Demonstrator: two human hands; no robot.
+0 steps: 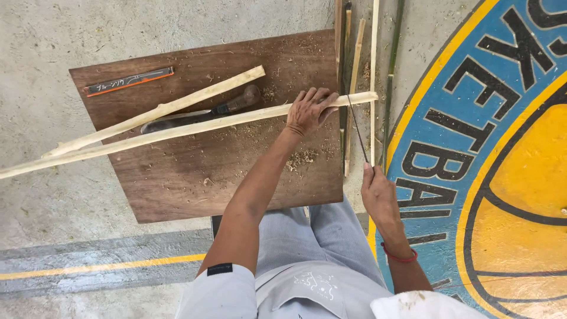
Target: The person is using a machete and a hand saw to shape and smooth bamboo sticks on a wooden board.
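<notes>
The left arm is stretched forward, and the left hand (308,111) is laid palm down with the fingers (322,96) curled over. The right hand (378,190) is kept nearer the body, fingers closed in a grip.

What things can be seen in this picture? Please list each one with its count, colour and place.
long stick: 1, pale wood, lying across the board, right end under the left hand
shorter stick: 1, pale, just above it
knife: 1, dark, between the sticks
flat packet: 1, dark with orange edge, board's upper left
board: 1, brown, on the concrete floor
thin strips: several, pale and green, on the floor beside the board
thin blade: 1, dark, against the long stick's end
left hand: gripping the long stick
right hand: holding the thin blade; red wrist cord
</notes>
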